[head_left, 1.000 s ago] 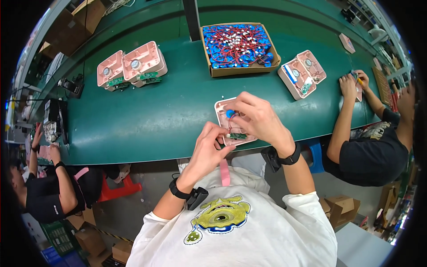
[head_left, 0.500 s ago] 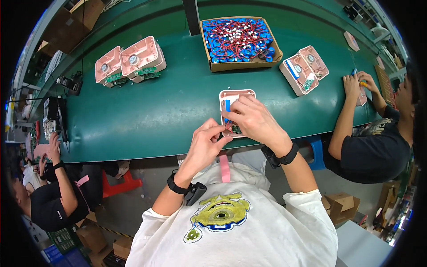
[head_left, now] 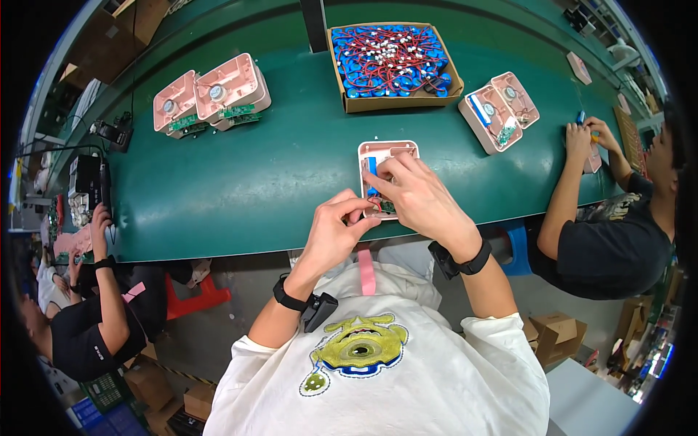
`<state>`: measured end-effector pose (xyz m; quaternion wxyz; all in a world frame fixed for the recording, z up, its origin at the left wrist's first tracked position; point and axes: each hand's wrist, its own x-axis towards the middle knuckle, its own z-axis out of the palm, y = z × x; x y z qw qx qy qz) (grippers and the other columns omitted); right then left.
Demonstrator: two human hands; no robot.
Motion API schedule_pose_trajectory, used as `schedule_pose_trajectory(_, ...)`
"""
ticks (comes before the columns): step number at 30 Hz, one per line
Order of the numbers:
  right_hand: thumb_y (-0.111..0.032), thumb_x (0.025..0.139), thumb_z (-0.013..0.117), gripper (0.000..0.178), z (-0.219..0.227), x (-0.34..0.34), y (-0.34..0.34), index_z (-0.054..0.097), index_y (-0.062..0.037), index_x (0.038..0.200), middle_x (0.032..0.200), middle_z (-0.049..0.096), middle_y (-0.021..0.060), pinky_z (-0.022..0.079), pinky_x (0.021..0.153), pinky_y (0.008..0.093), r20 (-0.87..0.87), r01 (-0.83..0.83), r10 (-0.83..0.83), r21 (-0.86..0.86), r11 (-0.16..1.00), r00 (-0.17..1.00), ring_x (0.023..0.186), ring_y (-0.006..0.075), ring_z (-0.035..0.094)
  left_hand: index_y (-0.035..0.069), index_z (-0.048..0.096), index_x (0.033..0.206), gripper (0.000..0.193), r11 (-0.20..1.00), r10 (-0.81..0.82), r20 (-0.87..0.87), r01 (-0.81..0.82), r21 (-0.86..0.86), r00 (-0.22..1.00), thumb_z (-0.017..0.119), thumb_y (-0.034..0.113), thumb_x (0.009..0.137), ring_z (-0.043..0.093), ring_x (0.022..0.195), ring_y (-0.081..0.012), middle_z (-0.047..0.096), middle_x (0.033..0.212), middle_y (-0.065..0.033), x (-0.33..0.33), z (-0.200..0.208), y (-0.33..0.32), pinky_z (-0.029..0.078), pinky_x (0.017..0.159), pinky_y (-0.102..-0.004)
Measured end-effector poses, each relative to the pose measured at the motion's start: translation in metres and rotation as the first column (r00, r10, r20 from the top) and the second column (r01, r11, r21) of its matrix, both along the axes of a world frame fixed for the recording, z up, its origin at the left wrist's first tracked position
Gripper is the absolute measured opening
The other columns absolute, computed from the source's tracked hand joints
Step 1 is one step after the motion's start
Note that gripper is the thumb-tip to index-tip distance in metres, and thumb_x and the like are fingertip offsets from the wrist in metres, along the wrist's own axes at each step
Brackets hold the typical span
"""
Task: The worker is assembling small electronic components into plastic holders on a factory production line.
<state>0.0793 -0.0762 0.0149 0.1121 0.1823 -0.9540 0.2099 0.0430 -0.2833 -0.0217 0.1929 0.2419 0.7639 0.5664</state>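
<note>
A pink plastic housing (head_left: 416,147) lies open at the table's near edge, in front of me. Inside it are a blue cylindrical battery (head_left: 372,166), thin red wires and a green circuit board (head_left: 387,207). My left hand (head_left: 338,225) is at the housing's lower left, thumb and forefinger pinched on the red wires (head_left: 376,202). From the right, my right hand (head_left: 422,192) reaches over the housing, its fingers closed about the battery. It hides much of the housing's right side.
A cardboard box (head_left: 403,104) of blue batteries with red leads stands beyond. Pink housings sit at the far left (head_left: 233,91) and right (head_left: 494,120). A co-worker at the right (head_left: 603,225) handles a pink part; another works at the left (head_left: 94,305).
My right hand's fingertips have shifted from beside my left fingers up to the battery. My left hand stays at the wires. The left co-worker's hand has moved toward the black equipment on the table.
</note>
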Motion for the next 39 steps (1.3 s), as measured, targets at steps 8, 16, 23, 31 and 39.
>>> schedule_pose_trajectory(8, 0.005, 0.081, 0.068, 0.058, 0.003, 0.004, 0.002, 0.062, -0.0019, 0.138, 0.119, 0.062, 0.0131, 0.050, 0.101, 0.0476, 0.083, 0.036, -0.029, -0.081, 0.996, 0.996, 0.121, 0.0360, 0.056, -0.004, 0.077, 0.105, 0.023, 0.999, 0.010, 0.060, -0.012, 0.039, 0.998, 0.083, -0.002, 0.083, 0.041, 0.066, -0.0095, 0.045, 0.075, 0.0000, 0.000, -0.005, 0.001, 0.039, 0.059, -0.0286)
schedule_pose_trajectory(16, 0.009, 0.085, 0.065, 0.059, 0.001, 0.024, 0.007, 0.056, -0.0003, 0.142, 0.140, 0.057, 0.0188, 0.046, 0.109, 0.0504, 0.132, 0.174, -0.137, -0.336, 0.926, 0.982, 0.139, 0.0425, 0.048, -0.004, 0.078, 0.106, 0.023, 0.998, 0.012, 0.115, -0.020, 0.063, 0.993, 0.082, -0.005, 0.084, 0.041, 0.069, -0.0070, 0.046, 0.078, 0.0024, 0.000, -0.007, 0.000, 0.037, 0.060, -0.0259)
schedule_pose_trajectory(23, 0.003, 0.084, 0.074, 0.055, 0.005, 0.053, -0.017, 0.059, -0.0004, 0.136, 0.147, 0.051, 0.0203, 0.041, 0.115, 0.0503, 0.126, 0.303, -0.283, -0.187, 0.935, 0.951, 0.139, 0.0454, 0.047, -0.004, 0.079, 0.106, 0.021, 0.999, 0.019, 0.088, -0.022, 0.032, 0.996, 0.082, -0.004, 0.085, 0.041, 0.070, -0.0061, 0.046, 0.080, 0.0036, 0.002, -0.009, -0.002, 0.036, 0.061, -0.0247)
schedule_pose_trajectory(31, -0.005, 0.078, 0.082, 0.040, 0.014, 0.040, -0.015, 0.066, -0.0028, 0.115, 0.129, 0.061, 0.0148, 0.047, 0.100, 0.0452, -0.040, 0.264, -0.270, -0.128, 0.956, 0.962, 0.121, 0.0367, 0.057, -0.003, 0.074, 0.112, 0.028, 0.999, 0.021, 0.023, -0.022, 0.041, 1.000, 0.083, 0.000, 0.086, 0.045, 0.069, -0.0061, 0.051, 0.079, 0.0029, 0.002, -0.006, -0.003, 0.040, 0.061, -0.0244)
schedule_pose_trajectory(39, -0.012, 0.081, 0.082, 0.019, 0.010, 0.031, -0.010, 0.074, -0.0053, 0.097, 0.093, 0.059, 0.0066, 0.046, 0.079, 0.0411, -0.015, 0.085, -0.085, 0.020, 0.996, 0.996, 0.092, 0.0282, 0.058, 0.003, 0.062, 0.124, 0.043, 0.995, 0.047, -0.006, -0.047, 0.083, 0.999, 0.084, 0.004, 0.086, 0.050, 0.069, -0.0080, 0.061, 0.085, -0.0005, 0.000, -0.011, -0.003, 0.046, 0.062, -0.0242)
